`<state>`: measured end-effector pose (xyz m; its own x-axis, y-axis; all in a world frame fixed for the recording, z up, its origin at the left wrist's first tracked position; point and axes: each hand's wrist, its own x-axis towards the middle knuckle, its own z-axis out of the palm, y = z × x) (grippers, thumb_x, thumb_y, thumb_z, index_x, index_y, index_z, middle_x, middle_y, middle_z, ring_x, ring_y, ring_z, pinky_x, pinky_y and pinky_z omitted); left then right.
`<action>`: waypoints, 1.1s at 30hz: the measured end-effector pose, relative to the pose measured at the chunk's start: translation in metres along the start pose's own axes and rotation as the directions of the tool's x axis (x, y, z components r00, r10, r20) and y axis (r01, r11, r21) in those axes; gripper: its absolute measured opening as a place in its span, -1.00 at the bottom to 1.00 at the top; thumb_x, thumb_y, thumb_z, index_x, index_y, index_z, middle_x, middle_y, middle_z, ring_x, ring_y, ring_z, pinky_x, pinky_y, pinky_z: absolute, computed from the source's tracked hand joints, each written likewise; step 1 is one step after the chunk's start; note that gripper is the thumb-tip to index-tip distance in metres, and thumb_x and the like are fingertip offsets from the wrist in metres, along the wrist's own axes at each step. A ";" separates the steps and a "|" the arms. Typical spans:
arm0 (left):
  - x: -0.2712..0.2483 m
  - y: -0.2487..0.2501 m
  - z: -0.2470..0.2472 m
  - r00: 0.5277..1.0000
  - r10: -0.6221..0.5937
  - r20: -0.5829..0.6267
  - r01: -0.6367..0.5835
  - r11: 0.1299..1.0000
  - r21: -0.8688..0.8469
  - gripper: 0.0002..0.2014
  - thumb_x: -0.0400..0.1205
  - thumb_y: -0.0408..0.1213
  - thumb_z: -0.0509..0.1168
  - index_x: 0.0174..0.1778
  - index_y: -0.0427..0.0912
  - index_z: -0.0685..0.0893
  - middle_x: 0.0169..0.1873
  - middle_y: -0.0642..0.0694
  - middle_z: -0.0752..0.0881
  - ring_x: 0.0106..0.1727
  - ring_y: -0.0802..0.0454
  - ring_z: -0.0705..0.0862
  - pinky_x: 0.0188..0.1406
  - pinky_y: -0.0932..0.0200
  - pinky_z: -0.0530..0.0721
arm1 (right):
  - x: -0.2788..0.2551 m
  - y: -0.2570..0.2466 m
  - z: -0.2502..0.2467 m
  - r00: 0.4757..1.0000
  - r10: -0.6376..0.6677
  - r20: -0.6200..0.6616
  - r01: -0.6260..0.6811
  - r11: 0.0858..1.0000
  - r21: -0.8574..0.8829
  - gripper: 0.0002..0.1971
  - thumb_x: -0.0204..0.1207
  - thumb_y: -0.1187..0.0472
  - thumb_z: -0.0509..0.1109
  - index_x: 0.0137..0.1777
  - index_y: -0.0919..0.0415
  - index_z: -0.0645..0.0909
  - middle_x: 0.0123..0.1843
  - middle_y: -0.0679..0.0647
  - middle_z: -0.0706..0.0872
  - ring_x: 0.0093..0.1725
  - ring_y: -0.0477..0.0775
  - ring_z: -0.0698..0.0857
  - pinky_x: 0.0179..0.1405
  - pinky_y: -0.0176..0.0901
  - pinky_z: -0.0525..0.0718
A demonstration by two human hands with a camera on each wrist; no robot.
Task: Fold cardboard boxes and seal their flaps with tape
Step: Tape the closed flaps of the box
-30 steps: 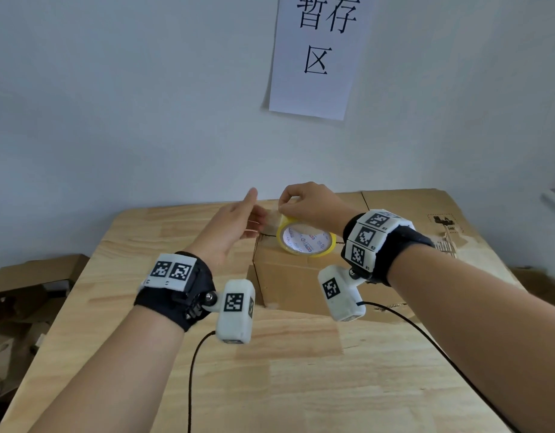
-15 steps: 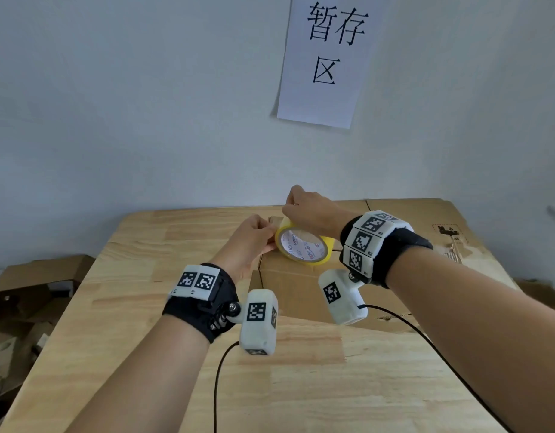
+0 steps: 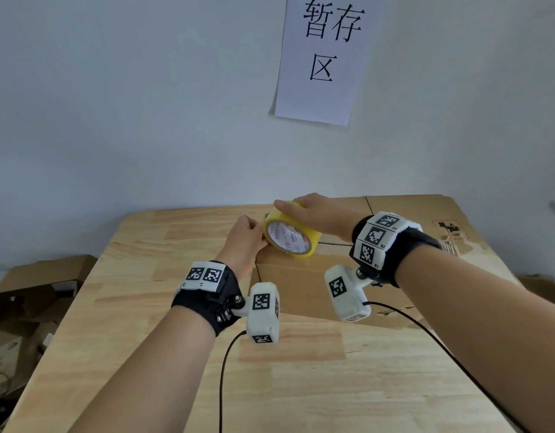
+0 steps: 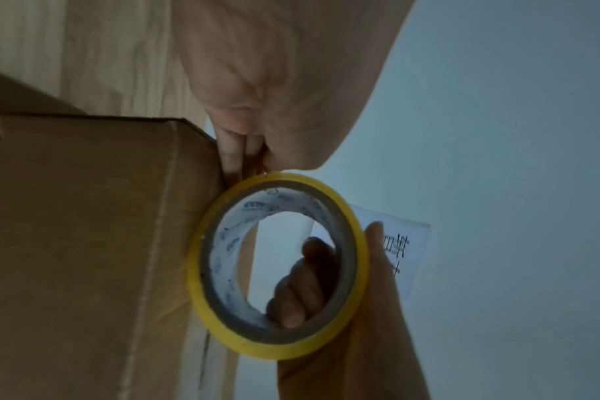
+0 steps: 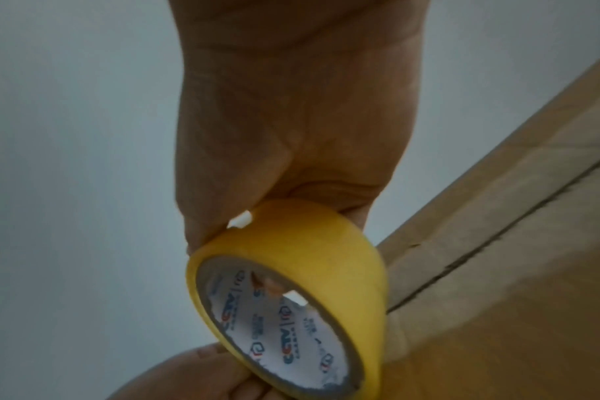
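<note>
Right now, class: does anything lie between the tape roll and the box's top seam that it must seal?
Nothing visible does. The right hand holds the tape roll at the box top's left edge, the left hand is beside it, and the seam runs bare to the right.

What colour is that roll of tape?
Yellow, with a white printed core; the tape roll shows best in the right wrist view.

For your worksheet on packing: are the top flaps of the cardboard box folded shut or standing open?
Folded shut. The cardboard box shows a flat top with a narrow dark centre seam; the tape roll sits at its left edge.
</note>
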<state>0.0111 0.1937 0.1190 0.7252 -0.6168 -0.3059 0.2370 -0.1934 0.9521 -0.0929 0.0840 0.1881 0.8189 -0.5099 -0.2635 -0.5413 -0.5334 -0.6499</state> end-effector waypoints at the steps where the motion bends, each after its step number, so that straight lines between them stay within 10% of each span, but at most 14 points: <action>1: 0.001 -0.001 0.001 1.000 0.021 -0.017 -0.020 0.999 0.046 -0.83 0.69 -0.25 0.25 -0.13 -0.21 0.41 -0.19 -0.11 0.55 -0.13 0.05 0.57 -0.09 0.19 0.66 | -0.002 0.004 -0.001 1.000 -0.008 -0.002 0.008 1.000 0.020 -0.39 0.56 -0.35 0.10 0.15 0.22 0.59 0.09 0.04 0.63 0.10 0.08 0.59 0.07 -0.11 0.53; 6: 0.005 0.001 0.003 0.996 0.067 -0.057 -0.060 0.991 0.123 -0.82 0.72 -0.19 0.21 -0.02 -0.25 0.43 -0.14 -0.11 0.59 -0.18 0.15 0.62 -0.24 0.35 0.68 | -0.002 0.008 -0.005 0.994 -0.069 -0.083 0.067 0.997 -0.026 -0.52 0.59 -0.23 0.17 0.03 0.21 0.61 -0.18 0.00 0.64 -0.09 0.05 0.60 -0.13 -0.17 0.52; 12: 0.010 0.000 0.003 0.997 0.050 -0.065 -0.049 0.998 0.026 -0.87 0.74 -0.35 0.14 -0.14 -0.24 0.41 -0.03 -0.15 0.59 0.02 0.04 0.72 0.14 0.19 0.68 | -0.004 0.010 -0.020 0.987 -0.085 -0.135 0.059 0.981 -0.185 -0.45 0.48 -0.23 0.34 -0.49 0.17 0.31 -0.54 -0.02 0.34 -0.52 -0.03 0.32 -0.50 -0.24 0.24; 17: 0.009 -0.001 0.005 0.996 0.066 -0.064 -0.068 0.998 -0.019 -0.90 0.76 -0.33 0.08 -0.06 -0.23 0.40 -0.01 -0.09 0.63 -0.05 0.13 0.74 0.00 0.30 0.69 | -0.004 0.007 -0.023 0.990 -0.063 -0.124 0.011 0.926 -0.377 -0.53 0.51 -0.32 0.21 -0.33 0.10 0.46 -0.40 -0.06 0.51 -0.39 -0.02 0.51 -0.47 -0.21 0.36; 21: 0.010 -0.002 0.003 0.995 0.082 -0.048 -0.085 0.995 -0.061 -0.89 0.77 -0.36 0.05 -0.08 -0.22 0.38 -0.05 -0.05 0.64 0.02 0.06 0.73 -0.05 0.36 0.68 | -0.004 0.004 -0.022 0.995 -0.068 -0.073 0.039 0.939 -0.341 -0.62 0.63 0.04 0.04 -0.39 0.20 0.25 -0.38 0.04 0.39 -0.30 0.10 0.38 -0.42 -0.13 0.25; 27: 0.013 -0.007 0.000 0.996 0.082 -0.024 -0.083 0.994 -0.066 -0.84 0.78 -0.33 0.01 -0.13 -0.18 0.35 0.12 -0.26 0.72 0.07 0.09 0.76 -0.09 0.39 0.67 | -0.005 0.019 -0.030 0.993 -0.022 -0.113 0.013 0.996 -0.085 -0.55 0.53 -0.14 0.30 -0.41 0.18 0.33 -0.47 -0.02 0.32 -0.46 -0.03 0.31 -0.48 -0.23 0.22; 33: 0.008 -0.005 0.003 0.994 0.100 -0.039 -0.102 0.993 -0.058 -0.82 0.79 -0.33 -0.03 -0.13 -0.20 0.34 -0.06 -0.20 0.77 0.06 0.06 0.74 0.06 0.30 0.66 | -0.007 0.013 -0.023 0.986 -0.014 -0.163 -0.030 0.964 -0.266 -0.54 0.48 -0.10 0.32 -0.53 0.15 0.33 -0.56 -0.02 0.43 -0.51 0.00 0.43 -0.53 -0.26 0.31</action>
<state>0.0139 0.1874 0.1116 0.7700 -0.6027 -0.2096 0.1990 -0.0853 0.9763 -0.1099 0.0653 0.1978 0.7842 -0.6058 -0.1342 -0.5971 -0.6779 -0.4289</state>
